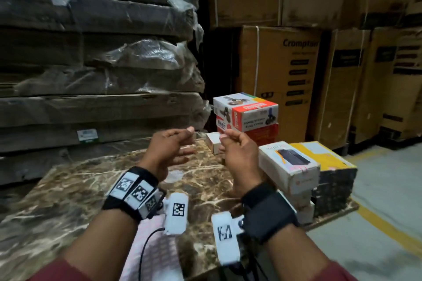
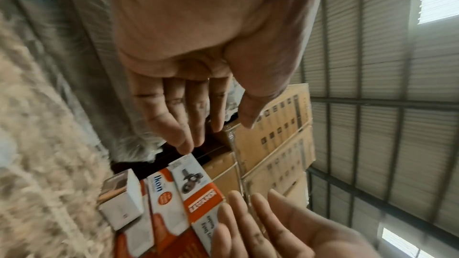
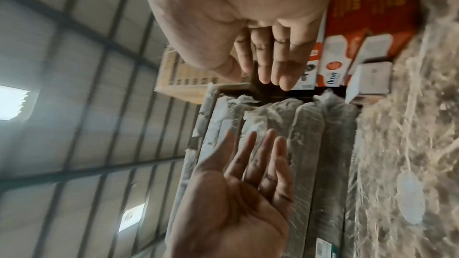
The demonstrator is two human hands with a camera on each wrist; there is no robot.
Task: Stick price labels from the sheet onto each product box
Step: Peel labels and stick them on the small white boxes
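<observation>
- While your hands hover above it, the marble-patterned table (image 1: 68, 194) carries six product boxes that you can count, and tall brown cartons (image 1: 278, 80) stand behind it, one printed "Crompton".
- At your left, a stack of plastic-wrapped flat packs (image 1: 91, 52) rises beside the table; one small green and white tag shows on its lower edge, too blurred to read.
- At the right edge you have one yellow-topped box (image 1: 328, 157) with black patterned sides, and against it one white box (image 1: 287, 166) picturing a dark appliance, resting on another white box below; their print is unreadable.
- At the far end two boxes are stacked: the white and orange top box (image 1: 246, 109) shows a tool picture, and the red and white box (image 2: 161, 199) beneath it reads "Ikon".
- One small white box (image 1: 213, 142) sits on the table just in front of that stack, between your two hands in the head view.
- The pink label sheet (image 1: 157, 253), one sheet printed in rows of small labels, lies near the table edge closest to you, under your left forearm.
- Your left hand (image 1: 169, 150) is raised palm inward with straight fingers, holding nothing.
- Your right hand (image 1: 237, 150) faces it, fingers relaxed and loosely extended, also holding nothing; the two palms stay apart.
</observation>
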